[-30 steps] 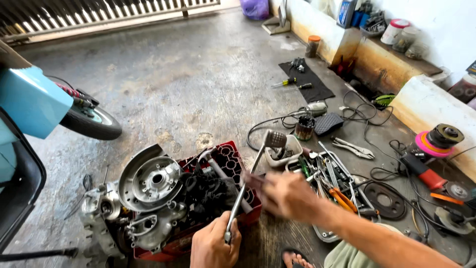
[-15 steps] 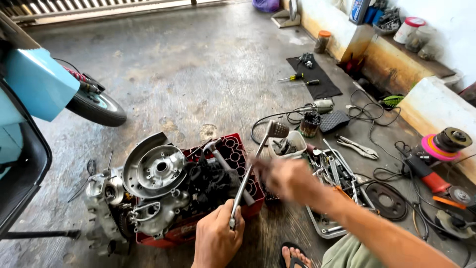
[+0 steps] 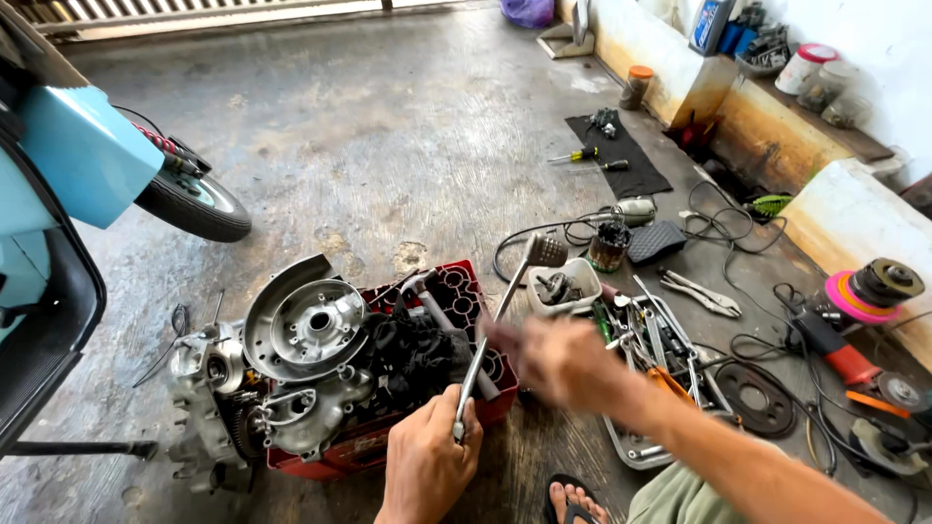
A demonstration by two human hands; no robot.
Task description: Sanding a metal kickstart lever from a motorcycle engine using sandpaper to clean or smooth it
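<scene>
Left of both grips a grey engine block (image 3: 291, 378) on a red crate (image 3: 466, 291), left hand (image 3: 427, 461) fisted round a long-handled hammer (image 3: 500, 311), right hand (image 3: 558, 359) blurred just beside its shaft, fingers' spread untellable.

Place: a scooter repair workshop, we judge. Evidence we list: stained concrete floor (image 3: 388, 126), dismantled engine (image 3: 282, 388) on red crate (image 3: 466, 291), tray of hand tools (image 3: 660, 388), angle grinder (image 3: 854, 320), blue scooter (image 3: 87, 165).
</scene>
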